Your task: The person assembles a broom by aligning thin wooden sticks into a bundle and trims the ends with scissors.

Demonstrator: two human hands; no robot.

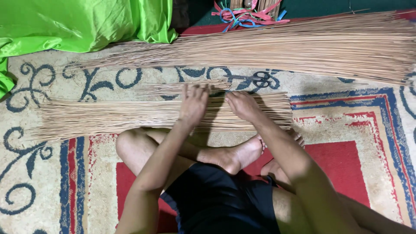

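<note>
No packages, labels, signs, screens in view

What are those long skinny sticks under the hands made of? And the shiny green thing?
The thin sticks look like dried plant ribs, perhaps palm-leaf midribs: pale tan, matte, stiff and very thin. Both the left hand and right hand rest flat on them. The green cloth looks like satin or a synthetic fabric: glossy, with soft folds catching the light.

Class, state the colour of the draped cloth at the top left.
Bright green cloth, clearest in the head view.
</note>
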